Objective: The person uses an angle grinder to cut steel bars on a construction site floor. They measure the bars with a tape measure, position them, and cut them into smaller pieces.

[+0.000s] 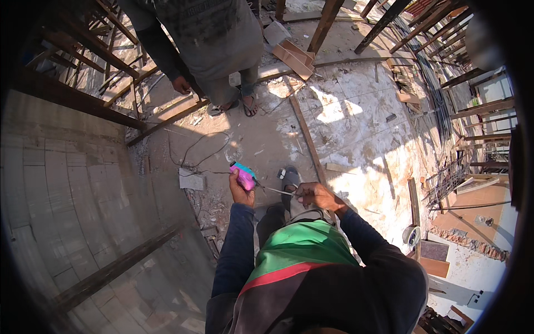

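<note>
My left hand [240, 192] is closed around a small pink-and-teal case [245, 175], whose exact kind I cannot make out. A thin pale strip [276, 191] stretches from near the case across to my right hand [316, 196]. The fingers of the right hand are pinched on its end, and whether it is tape or cord is too small to tell. Both hands are held in front of my waist, above my dark shoe [291, 178]. A green cloth with a red border [303, 239] covers part of my front.
Another person [208, 42] in grey clothes and sandals stands ahead, left of centre. Wooden posts [325, 26] and a long timber [306, 136] surround the dusty floor. A tangled wire [192, 147] and a pale block [192, 179] lie to the left, near a boarded surface [67, 189].
</note>
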A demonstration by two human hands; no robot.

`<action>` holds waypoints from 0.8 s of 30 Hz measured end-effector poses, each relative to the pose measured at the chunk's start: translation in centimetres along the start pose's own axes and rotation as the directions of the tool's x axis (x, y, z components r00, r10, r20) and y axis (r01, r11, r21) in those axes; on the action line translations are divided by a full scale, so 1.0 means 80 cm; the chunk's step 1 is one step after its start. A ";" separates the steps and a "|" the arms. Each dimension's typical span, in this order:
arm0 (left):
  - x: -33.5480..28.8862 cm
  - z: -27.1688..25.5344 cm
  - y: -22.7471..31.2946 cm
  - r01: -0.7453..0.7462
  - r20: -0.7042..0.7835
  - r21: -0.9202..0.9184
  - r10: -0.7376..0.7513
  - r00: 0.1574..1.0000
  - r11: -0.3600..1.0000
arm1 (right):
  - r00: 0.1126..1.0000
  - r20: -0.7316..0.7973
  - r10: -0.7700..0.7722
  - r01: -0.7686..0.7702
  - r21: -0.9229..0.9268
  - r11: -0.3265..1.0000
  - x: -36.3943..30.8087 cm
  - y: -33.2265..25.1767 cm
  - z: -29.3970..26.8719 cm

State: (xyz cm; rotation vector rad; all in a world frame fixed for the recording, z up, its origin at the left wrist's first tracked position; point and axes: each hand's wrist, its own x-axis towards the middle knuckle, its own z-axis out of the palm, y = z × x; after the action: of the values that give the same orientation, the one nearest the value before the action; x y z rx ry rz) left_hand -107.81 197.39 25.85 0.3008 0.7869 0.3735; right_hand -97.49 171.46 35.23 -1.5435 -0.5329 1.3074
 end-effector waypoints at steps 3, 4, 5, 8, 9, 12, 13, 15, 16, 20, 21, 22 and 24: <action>0.049 0.022 -0.015 0.088 -0.056 0.045 -0.086 0.995 0.995 | 0.990 0.015 -0.141 0.141 -0.253 0.957 -0.035 -0.078 -0.051; 0.053 0.038 -0.022 0.137 -0.061 0.084 -0.132 0.989 0.987 | 0.987 -0.035 -0.160 0.148 -0.219 0.964 -0.049 -0.101 -0.056; 0.060 0.054 -0.030 0.184 -0.071 0.120 -0.176 0.982 0.976 | 0.981 -0.081 -0.174 0.156 -0.186 0.970 -0.059 -0.120 -0.062; 0.086 0.092 -0.080 0.272 -0.272 0.268 -0.198 0.942 0.924 | 0.922 -0.266 -0.282 0.120 -0.494 0.861 -0.093 -0.141 -0.113; 0.104 0.087 -0.097 0.362 -0.381 0.352 -0.221 0.898 0.863 | 0.866 -0.347 -0.360 0.075 -0.621 0.780 -0.107 -0.150 -0.131; 0.164 0.054 -0.147 0.430 -0.475 0.404 -0.216 0.853 0.807 | 0.561 -0.576 -0.595 -0.178 -0.785 0.593 -0.168 -0.178 -0.187; 0.174 0.060 -0.158 0.481 -0.527 0.462 -0.205 0.825 0.746 | 0.482 -0.525 -0.701 -0.281 -0.851 0.444 -0.193 -0.186 -0.214; 0.187 0.073 -0.182 0.591 -0.620 0.565 -0.176 0.765 0.576 | 0.307 -0.522 -0.795 -0.478 -0.807 0.346 -0.237 -0.206 -0.254; 0.200 0.067 -0.202 0.573 -0.588 0.622 -0.165 0.792 0.533 | 0.168 -0.610 -0.775 -0.551 -0.709 0.439 -0.257 -0.212 -0.272; 0.246 0.101 -0.247 0.486 -0.453 0.853 -0.192 0.871 0.190 | -0.023 -0.956 -0.293 -0.657 -0.206 0.726 -0.345 -0.230 -0.345; 0.248 0.124 -0.250 0.450 -0.430 0.891 -0.217 0.876 0.051 | -0.057 -0.985 -0.163 -0.519 -0.111 0.848 -0.349 -0.233 -0.355; 0.264 0.128 -0.269 0.423 -0.398 0.903 -0.219 0.891 0.078 | -0.090 -0.995 -0.036 -0.363 -0.001 0.932 -0.350 -0.237 -0.365; 0.292 0.139 -0.308 0.373 -0.340 0.918 -0.219 0.915 0.135 | -0.167 -0.983 -0.078 -0.127 -0.057 0.990 -0.335 -0.231 -0.387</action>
State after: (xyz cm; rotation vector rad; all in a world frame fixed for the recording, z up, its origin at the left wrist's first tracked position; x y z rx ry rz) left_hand -79.34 184.14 8.88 1.3598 1.1199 -0.6286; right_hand -73.00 144.33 61.34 -2.1413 0.5401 -0.3623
